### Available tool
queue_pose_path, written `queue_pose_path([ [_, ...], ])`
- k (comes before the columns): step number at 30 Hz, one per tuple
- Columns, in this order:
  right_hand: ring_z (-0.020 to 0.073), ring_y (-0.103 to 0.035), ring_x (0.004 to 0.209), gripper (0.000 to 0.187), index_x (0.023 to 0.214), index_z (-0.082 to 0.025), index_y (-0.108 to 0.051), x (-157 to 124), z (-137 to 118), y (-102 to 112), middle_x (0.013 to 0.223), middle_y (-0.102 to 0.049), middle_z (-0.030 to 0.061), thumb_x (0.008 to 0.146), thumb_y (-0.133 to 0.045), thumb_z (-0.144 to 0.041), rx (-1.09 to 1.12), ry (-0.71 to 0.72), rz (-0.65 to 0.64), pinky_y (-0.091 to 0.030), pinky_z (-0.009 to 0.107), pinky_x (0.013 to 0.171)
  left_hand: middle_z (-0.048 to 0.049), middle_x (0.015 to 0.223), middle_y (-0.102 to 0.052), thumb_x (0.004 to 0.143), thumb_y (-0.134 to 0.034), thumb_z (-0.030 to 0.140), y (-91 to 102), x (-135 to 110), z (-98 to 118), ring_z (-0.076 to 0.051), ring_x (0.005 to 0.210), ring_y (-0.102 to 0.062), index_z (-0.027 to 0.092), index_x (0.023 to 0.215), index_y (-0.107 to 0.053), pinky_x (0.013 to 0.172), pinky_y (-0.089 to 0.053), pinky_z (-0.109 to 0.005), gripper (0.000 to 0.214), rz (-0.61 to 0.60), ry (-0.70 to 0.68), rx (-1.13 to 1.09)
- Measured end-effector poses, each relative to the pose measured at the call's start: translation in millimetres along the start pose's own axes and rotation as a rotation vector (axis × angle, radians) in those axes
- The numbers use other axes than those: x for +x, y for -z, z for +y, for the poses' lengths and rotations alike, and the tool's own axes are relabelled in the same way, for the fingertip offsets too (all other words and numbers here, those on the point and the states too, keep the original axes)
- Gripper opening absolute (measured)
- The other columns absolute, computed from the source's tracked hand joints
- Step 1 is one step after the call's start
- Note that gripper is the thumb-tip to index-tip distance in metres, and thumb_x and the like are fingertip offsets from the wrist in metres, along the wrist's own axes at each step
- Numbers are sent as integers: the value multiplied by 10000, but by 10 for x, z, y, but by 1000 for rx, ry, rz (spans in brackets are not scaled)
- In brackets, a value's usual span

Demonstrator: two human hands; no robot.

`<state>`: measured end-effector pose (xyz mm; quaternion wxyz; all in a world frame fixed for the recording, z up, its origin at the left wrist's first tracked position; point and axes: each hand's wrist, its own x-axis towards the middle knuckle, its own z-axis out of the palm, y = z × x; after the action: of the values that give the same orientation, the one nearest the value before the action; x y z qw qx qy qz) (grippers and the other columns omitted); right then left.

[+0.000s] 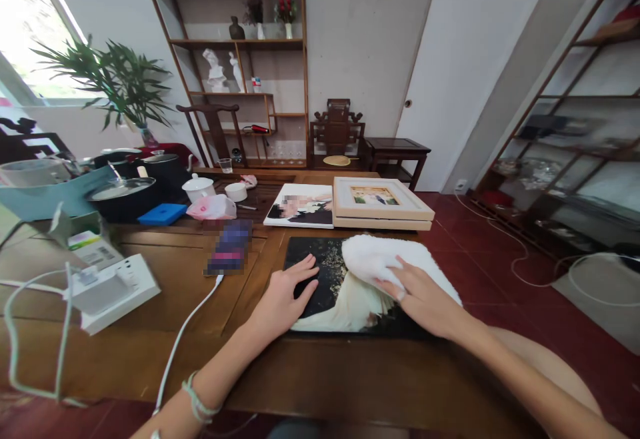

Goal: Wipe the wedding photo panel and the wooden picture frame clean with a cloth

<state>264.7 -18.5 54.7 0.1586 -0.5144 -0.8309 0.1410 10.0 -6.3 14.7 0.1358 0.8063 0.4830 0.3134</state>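
A dark picture panel [327, 272] lies flat on the wooden table [165, 352] in front of me. My left hand [287, 289] rests flat on its left part, fingers spread. My right hand [423, 295] presses a fluffy white cloth [380, 259] onto the panel's right part, fingers over the cloth's near edge. Behind the panel lie a frameless photo print [303, 205] and a light wooden framed picture [380, 200] stacked on another frame.
A white power strip [117, 289] with cables sits at the left, a phone [230, 247] with a white cable beside it. Black pots [125, 195], a blue sponge [163, 213], white cups and a pink bag stand at the back left. Shelves and chairs line the walls.
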Motion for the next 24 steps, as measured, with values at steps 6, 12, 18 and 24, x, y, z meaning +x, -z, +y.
queue_pose_path([
  [6,276,-540,1057,370,1040,-178,-604,781,-307,14,1168,-610,89,904,-339,-398,162,70,-38,-377,384,904,-92,1250,-556,850,-475,257,4,2,7,-206,1201,-484,154,1126,-621,1026,-386,-382,329,14,-22,16],
  [12,252,-597,896,377,946,-179,-626,1329,-578,-70,1011,-674,75,875,-389,-463,161,181,-127,-424,332,792,-82,1248,-560,847,-486,253,13,-12,-2,-223,1193,-492,177,1129,-621,1006,-409,-404,321,26,-22,9],
  [18,248,-585,924,351,930,-183,-631,1036,-375,-57,1028,-666,81,887,-373,-417,135,165,-88,-405,347,832,-78,1244,-567,847,-486,251,5,-10,-10,-218,1190,-499,179,1130,-621,1010,-405,-398,321,25,-16,0],
  [24,288,-518,1087,398,1080,-171,-585,589,256,136,1195,-591,107,898,-330,-416,93,6,15,-340,429,946,-96,1235,-578,847,-488,253,5,5,-9,-207,1192,-500,142,1127,-618,1028,-389,-376,328,32,-26,-12],
])
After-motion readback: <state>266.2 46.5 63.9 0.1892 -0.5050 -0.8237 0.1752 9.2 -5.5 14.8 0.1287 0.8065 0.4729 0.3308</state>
